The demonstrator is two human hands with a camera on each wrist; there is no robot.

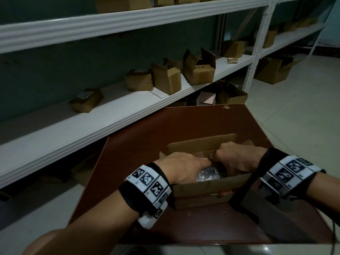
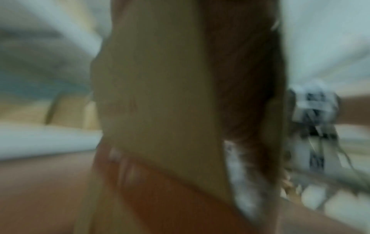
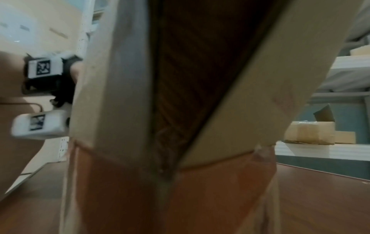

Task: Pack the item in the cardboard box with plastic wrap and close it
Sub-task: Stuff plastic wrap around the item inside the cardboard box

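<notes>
both hands reach into the open cardboard box (image 1: 206, 188) on the worktop (image 1: 184, 122), left hand (image 1: 184, 167) flat on the plastic wrap (image 1: 207, 173), right hand (image 1: 237, 159) curled, its grasp unclear; item seemingly inside, flaps still up, closing remains.

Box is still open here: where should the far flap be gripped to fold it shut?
Pinch the far flap along its free top edge, reaching from above and behind. It stands upright at the cardboard box back wall, so that edge is exposed and likely folds forward.

Cardboard box (image 1: 202, 192) on the table (image 1: 147, 129), shelf (image 1: 92, 122) behind and left, plastic wrap (image 1: 207, 174) inside the box
</notes>
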